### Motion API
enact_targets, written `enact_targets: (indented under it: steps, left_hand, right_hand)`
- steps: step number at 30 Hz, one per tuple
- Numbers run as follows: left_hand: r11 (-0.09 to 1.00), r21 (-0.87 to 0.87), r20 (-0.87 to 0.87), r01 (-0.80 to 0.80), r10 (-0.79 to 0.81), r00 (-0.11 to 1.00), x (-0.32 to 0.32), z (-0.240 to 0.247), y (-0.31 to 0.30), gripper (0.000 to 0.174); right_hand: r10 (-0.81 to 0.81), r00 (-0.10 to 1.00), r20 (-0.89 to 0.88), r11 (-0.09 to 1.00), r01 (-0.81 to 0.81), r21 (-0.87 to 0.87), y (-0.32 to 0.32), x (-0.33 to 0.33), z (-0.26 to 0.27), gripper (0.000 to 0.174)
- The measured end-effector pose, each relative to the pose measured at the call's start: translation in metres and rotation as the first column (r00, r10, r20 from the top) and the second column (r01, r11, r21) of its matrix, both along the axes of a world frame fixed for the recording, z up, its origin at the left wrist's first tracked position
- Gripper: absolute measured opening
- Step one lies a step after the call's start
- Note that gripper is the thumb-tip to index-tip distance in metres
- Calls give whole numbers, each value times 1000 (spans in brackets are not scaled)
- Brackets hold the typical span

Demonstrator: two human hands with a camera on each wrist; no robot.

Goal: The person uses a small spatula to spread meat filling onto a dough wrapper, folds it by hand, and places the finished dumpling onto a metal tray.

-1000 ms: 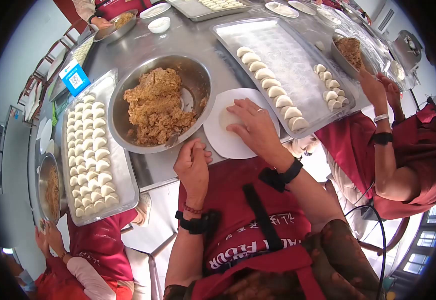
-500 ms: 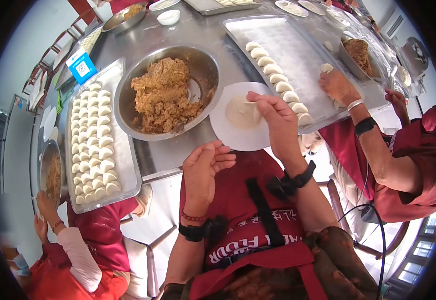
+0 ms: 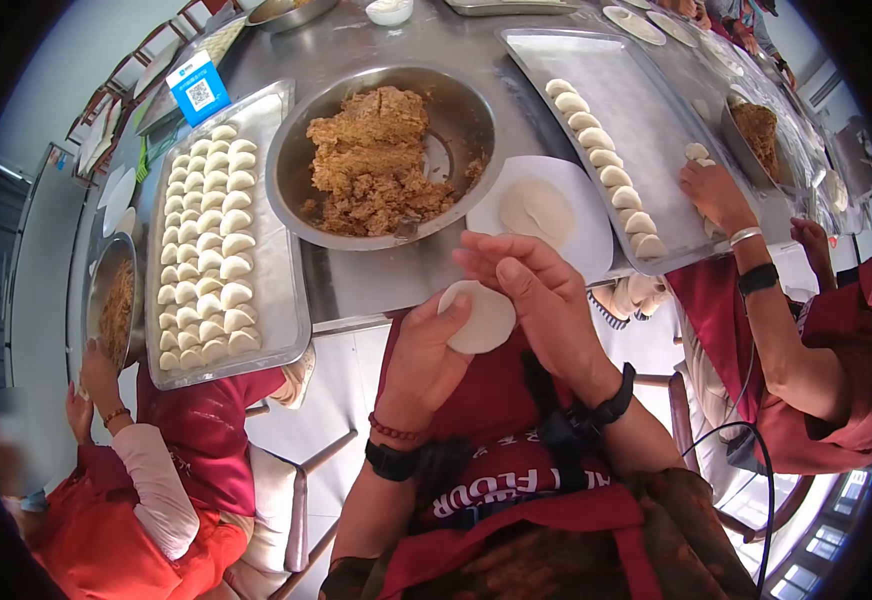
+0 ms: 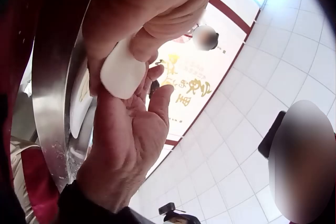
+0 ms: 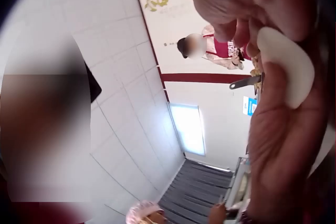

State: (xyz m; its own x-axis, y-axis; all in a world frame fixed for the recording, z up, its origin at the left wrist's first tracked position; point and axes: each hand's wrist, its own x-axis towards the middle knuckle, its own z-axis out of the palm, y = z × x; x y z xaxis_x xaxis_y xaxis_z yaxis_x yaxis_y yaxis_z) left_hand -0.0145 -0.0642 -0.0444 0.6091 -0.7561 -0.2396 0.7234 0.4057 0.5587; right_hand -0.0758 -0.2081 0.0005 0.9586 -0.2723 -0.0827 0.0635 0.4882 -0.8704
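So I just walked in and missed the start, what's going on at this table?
A person's right hand pinches a round dough wrapper against the fingers of their left hand. Before them stand a bowl of filling, a plate with more wrappers and a tray of dumplings. Another person's hand rests at a second tray.

Holds left hand (image 3: 418, 362) palm up before the chest, fingers relaxed, cradling dough round (image 3: 477, 318). Pinches its edge with right hand (image 3: 548, 300) from above, thumb on top. Angles both forearms inward, elbows low.
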Motion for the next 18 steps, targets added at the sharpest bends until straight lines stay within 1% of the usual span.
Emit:
enact_targets:
  steps: [1, 2, 4, 5, 7, 8, 11, 14, 17, 18]
  left_hand:
    - [1000, -27, -34, 6, -7, 999, 0, 9, 5, 39]
    - [998, -53, -69, 13, -17, 998, 1, 14, 9, 38]
    - [998, -17, -95, -68, 66, 993, 3, 13, 18, 36]
    - [994, 1, -107, -109, 109, 988, 4, 12, 21, 35]
    - [985, 24, -122, -168, 170, 978, 6, 11, 28, 33]
    - [980, 38, -131, -197, 200, 971, 6, 11, 31, 32]
    - [966, 58, -144, -253, 259, 955, 6, 9, 35, 28]
    - [959, 68, -163, -275, 282, 945, 6, 8, 39, 27]
    - [953, 95, -178, -289, 302, 937, 8, 4, 43, 34]
    - [951, 79, -188, -297, 307, 933, 9, 4, 44, 34]
  right_hand:
    - [-18, 999, -45, 991, 12, -136, -2, -1, 4, 25]
    - [-91, 996, 0, 964, 88, -251, -4, 1, 2, 24]
    - [-219, 969, 114, 854, 247, -458, -7, 8, -6, 23]
    - [-230, 956, 184, 757, 295, -583, -8, 14, -6, 24]
    - [-214, 921, 326, 507, 390, -769, -12, 28, -7, 28]
    - [-177, 929, 326, 379, 370, -848, -11, 34, -4, 37]
    - [-45, 942, 333, 151, 336, -930, -3, 53, 7, 39]
    - [64, 898, 435, 31, 433, -901, 4, 75, 9, 30]
    - [125, 908, 400, 12, 402, -916, 0, 89, 4, 20]
    - [120, 914, 388, 6, 391, -921, -2, 92, 6, 18]
